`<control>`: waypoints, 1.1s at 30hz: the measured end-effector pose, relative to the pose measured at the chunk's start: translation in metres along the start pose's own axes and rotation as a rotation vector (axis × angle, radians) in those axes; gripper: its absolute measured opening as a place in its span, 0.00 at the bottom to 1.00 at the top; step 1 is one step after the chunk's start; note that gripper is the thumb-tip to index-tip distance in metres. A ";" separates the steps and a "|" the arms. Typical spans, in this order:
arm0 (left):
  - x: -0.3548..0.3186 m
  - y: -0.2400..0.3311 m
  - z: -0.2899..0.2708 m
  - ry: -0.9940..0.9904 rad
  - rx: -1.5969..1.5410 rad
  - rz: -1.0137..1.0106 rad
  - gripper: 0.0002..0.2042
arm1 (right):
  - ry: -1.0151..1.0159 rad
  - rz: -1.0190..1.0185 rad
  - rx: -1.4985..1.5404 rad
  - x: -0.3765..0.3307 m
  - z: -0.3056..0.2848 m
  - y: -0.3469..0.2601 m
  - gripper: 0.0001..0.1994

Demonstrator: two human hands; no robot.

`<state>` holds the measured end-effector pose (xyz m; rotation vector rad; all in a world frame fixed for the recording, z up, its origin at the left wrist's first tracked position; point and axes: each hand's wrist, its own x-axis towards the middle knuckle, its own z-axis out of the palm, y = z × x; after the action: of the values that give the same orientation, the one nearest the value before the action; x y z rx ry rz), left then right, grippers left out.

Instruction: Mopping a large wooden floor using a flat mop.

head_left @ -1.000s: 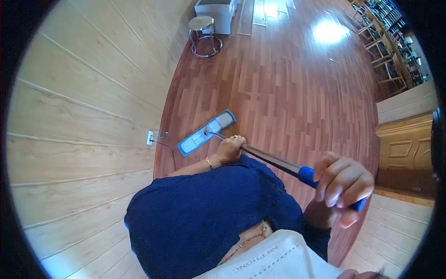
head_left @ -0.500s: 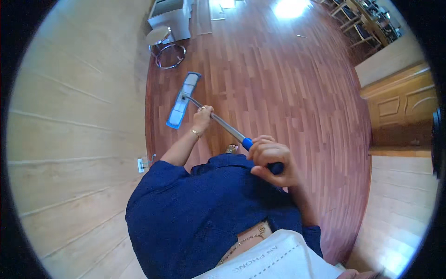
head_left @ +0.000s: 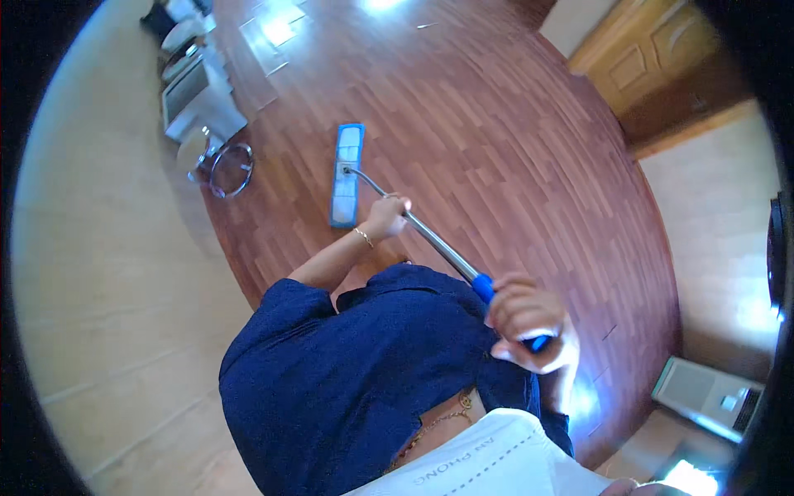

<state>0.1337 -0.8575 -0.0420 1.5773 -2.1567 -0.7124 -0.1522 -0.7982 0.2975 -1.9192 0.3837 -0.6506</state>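
Observation:
A flat mop (head_left: 346, 194) with a blue-edged, whitish rectangular head lies on the wooden floor ahead of me. Its metal pole (head_left: 442, 247) slants from the head up toward my right side and ends in a blue grip. Around the lower part of the pole, close to the mop head, my left hand (head_left: 387, 217) is closed; a bracelet circles that wrist. My right hand (head_left: 529, 318) wraps round the blue grip near the top end, slightly smeared by motion. The grip's end pokes out below its fingers.
Along the left wall stand a round stool (head_left: 230, 170) with a chrome ring base and a grey-white cabinet (head_left: 203, 99). A wooden door (head_left: 653, 70) is at the far right. A white appliance (head_left: 707, 397) stands by the right wall. A small light strip (head_left: 427, 26) lies on the floor.
The view has turned to the right, so the stool and cabinet sit further left and the white appliance shows. The mop head has swung more upright in view. Both hands have shifted right, still gripping.

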 end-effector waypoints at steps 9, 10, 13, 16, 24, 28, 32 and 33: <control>0.104 0.192 0.057 -0.667 -0.150 0.465 0.07 | 0.300 -0.017 -0.397 -0.108 -0.041 -0.075 0.23; 0.111 0.209 0.074 -0.671 -0.225 0.582 0.07 | 0.402 -0.006 -0.498 -0.117 -0.037 -0.086 0.22; 0.094 0.252 0.117 -0.672 -0.435 0.903 0.08 | 0.693 0.066 -0.720 -0.149 0.009 -0.100 0.15; 0.060 0.296 0.158 -0.650 -0.521 1.165 0.09 | 0.694 0.192 -0.848 -0.188 0.056 -0.120 0.16; -0.131 0.273 0.230 -0.758 -0.309 1.266 0.09 | 0.720 0.298 -0.887 -0.241 0.274 -0.140 0.14; -0.180 0.258 0.233 -0.744 -0.191 1.300 0.08 | 0.735 0.366 -0.932 -0.241 0.352 -0.145 0.13; -0.264 0.220 0.229 -0.560 -0.213 1.262 0.05 | 0.670 0.362 -1.046 -0.242 0.453 -0.173 0.17; -0.320 0.193 0.226 -0.583 -0.214 1.229 0.05 | 0.661 0.435 -0.992 -0.236 0.505 -0.188 0.16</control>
<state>-0.0456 -0.4647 -0.1086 -0.2553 -2.7051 -0.9142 -0.0449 -0.2233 0.2404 -2.3310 1.7510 -0.8721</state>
